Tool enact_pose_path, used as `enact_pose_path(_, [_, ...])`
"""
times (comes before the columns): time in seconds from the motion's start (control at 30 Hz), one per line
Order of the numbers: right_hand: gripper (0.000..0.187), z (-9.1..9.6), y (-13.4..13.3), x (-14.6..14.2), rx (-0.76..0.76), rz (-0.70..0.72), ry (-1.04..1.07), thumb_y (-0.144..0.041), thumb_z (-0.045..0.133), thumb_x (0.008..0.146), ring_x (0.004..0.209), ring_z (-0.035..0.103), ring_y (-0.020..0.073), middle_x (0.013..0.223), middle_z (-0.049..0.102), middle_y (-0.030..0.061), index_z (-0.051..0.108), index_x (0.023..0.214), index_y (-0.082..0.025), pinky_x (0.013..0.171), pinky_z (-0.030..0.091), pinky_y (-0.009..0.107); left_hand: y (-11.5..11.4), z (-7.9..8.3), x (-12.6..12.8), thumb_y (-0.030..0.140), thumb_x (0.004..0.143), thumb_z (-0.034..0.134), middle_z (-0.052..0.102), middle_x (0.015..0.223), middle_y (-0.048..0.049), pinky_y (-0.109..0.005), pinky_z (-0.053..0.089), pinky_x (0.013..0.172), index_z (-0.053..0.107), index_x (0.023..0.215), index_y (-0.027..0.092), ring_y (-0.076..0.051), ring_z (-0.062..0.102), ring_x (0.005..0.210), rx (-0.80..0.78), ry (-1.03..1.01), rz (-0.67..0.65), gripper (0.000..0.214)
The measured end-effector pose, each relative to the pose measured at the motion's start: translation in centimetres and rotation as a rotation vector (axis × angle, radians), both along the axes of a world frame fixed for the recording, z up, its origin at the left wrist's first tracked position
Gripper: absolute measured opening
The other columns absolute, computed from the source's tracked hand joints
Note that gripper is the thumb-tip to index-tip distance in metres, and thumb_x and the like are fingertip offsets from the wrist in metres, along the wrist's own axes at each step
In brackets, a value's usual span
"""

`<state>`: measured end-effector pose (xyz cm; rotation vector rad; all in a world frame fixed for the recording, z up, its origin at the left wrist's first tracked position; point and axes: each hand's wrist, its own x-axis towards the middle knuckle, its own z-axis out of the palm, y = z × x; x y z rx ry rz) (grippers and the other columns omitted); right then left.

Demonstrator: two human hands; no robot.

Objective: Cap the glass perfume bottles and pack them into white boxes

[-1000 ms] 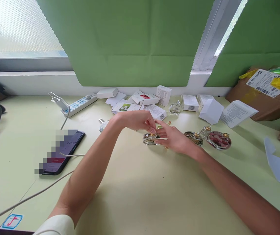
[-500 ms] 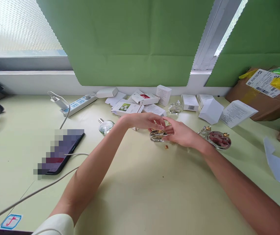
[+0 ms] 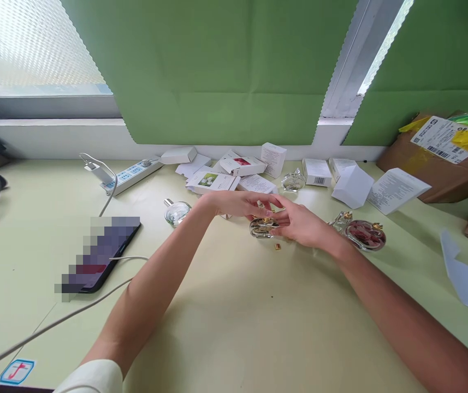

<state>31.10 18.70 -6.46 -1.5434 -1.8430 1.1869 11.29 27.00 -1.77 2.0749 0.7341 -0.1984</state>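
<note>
As right fingers (image 3: pixel 283 214) grip one bottle (image 3: pixel 260 230), left fingers (image 3: pixel 259 210) curl over its top, pinch unclear, one gold piece (image 3: pixel 277 246) nearby

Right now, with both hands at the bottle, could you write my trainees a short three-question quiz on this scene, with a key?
1. Fill in: the small piece on the table, just nearer the camera than the glass bottle, is ____-coloured.
2. True or false: the phone lies to the right of the right hand.
3. What does the right hand touch? a) the power strip b) the glass bottle c) the brown carton

Key: 1. gold. 2. False; it lies to the left. 3. b.
</note>
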Motion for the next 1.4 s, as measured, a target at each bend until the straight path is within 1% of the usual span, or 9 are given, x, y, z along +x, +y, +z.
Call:
enact_pose_path(0.13, [0.082, 0.1, 0.0, -0.1, -0.007, 0.014, 0.013, -0.018, 0.072, 0.076, 0.104, 0.069, 0.0245, 0.124, 0.069, 0.0073, 0.032, 0.146, -0.033, 0.074, 0.053, 0.030, -0.1, 0.1, 0.0, 0.061, 0.088, 0.049, 0.059, 0.129, 0.0029, -0.023, 0.046, 0.082, 0.043, 0.139, 0.047, -0.016, 0.060, 0.106, 0.012, 0.005, 0.008, 0.054])
enact_pose_path(0.23, [0.083, 0.1, 0.0, -0.1, -0.012, 0.013, 0.026, -0.018, 0.071, 0.077, 0.110, 0.066, 0.0245, 0.127, 0.067, 0.0082, 0.031, 0.147, -0.033, 0.074, 0.054, 0.030, 0.0, 0.0, -0.1, 0.062, 0.087, 0.048, 0.058, 0.132, 0.0034, -0.022, 0.047, 0.081, 0.043, 0.140, 0.047, -0.016, 0.061, 0.104, 0.031, 0.011, 0.006, 0.055])
enact_pose_path(0.5, [0.097, -0.1, 0.0, 0.0, -0.049, -0.035, -0.008, -0.023, 0.074, 0.077, 0.116, 0.063, 0.0266, 0.133, 0.062, 0.0129, 0.017, 0.155, -0.031, 0.079, 0.055, 0.033, 0.7, -1.0, -0.4, 0.059, 0.090, 0.046, 0.046, 0.147, 0.0040, -0.027, 0.048, 0.089, 0.037, 0.143, 0.049, -0.019, 0.058, 0.116, 0.021, 0.007, -0.023, 0.055])
enact_pose_path(0.73, [0.097, -0.5, 0.0, 0.0, -0.060, -0.032, 0.043, -0.023, 0.073, 0.077, 0.113, 0.065, 0.0253, 0.136, 0.060, 0.0103, 0.016, 0.155, -0.035, 0.081, 0.056, 0.034, 0.6, -0.8, -0.2, 0.058, 0.093, 0.044, 0.048, 0.144, 0.0068, -0.028, 0.047, 0.096, 0.042, 0.140, 0.051, -0.018, 0.052, 0.125, -0.009, 0.003, -0.057, 0.047])
enact_pose_path(0.93, [0.099, -0.6, 0.1, 0.1, -0.035, -0.051, -0.032, -0.026, 0.075, 0.076, 0.119, 0.061, 0.0263, 0.135, 0.059, 0.0141, 0.016, 0.156, -0.032, 0.085, 0.055, 0.035, 0.5, -0.9, -0.1, 0.059, 0.093, 0.044, 0.048, 0.145, 0.0091, -0.028, 0.045, 0.099, 0.041, 0.139, 0.051, -0.018, 0.048, 0.129, -0.005, 0.011, -0.062, 0.048])
enact_pose_path(1.07, [0.096, -0.4, 0.0, 0.0, -0.047, -0.034, -0.035, -0.026, 0.074, 0.078, 0.115, 0.064, 0.0256, 0.131, 0.063, 0.0128, 0.017, 0.155, -0.033, 0.081, 0.055, 0.034, 0.3, -0.3, -0.3, 0.062, 0.089, 0.047, 0.050, 0.144, 0.0054, -0.027, 0.046, 0.093, 0.047, 0.137, 0.046, -0.019, 0.053, 0.124, 0.022, 0.027, -0.005, 0.051])
enact_pose_path(1.17, [0.097, -0.2, -0.2, -0.2, -0.055, -0.013, -0.016, -0.027, 0.073, 0.078, 0.114, 0.064, 0.0261, 0.130, 0.063, 0.0117, 0.015, 0.155, -0.035, 0.079, 0.055, 0.033, 0.4, 0.8, -1.1, 0.062, 0.089, 0.048, 0.058, 0.136, 0.0040, -0.026, 0.046, 0.090, 0.054, 0.133, 0.042, -0.019, 0.058, 0.117, 0.062, -0.015, 0.031, 0.049])
enact_pose_path(1.27, [0.100, 0.0, -0.5, -0.7, -0.040, -0.009, -0.040, -0.029, 0.074, 0.077, 0.115, 0.063, 0.0273, 0.128, 0.065, 0.0101, 0.011, 0.155, -0.038, 0.079, 0.055, 0.035, 1.1, 1.2, -2.0, 0.052, 0.093, 0.044, 0.064, 0.126, 0.0007, -0.026, 0.047, 0.089, 0.057, 0.129, 0.035, -0.017, 0.061, 0.112, 0.184, -0.088, 0.085, 0.042])
enact_pose_path(1.4, [0.093, 0.1, -0.9, -1.3, -0.004, 0.028, -0.047, -0.030, 0.072, 0.079, 0.118, 0.060, 0.0269, 0.129, 0.065, 0.0094, 0.018, 0.154, -0.037, 0.084, 0.054, 0.037, 2.3, -0.9, -1.6, 0.026, 0.091, 0.046, 0.058, 0.133, -0.0071, -0.035, 0.044, 0.097, 0.049, 0.136, 0.025, -0.022, 0.054, 0.121, 0.646, -0.113, 0.186, 0.046])
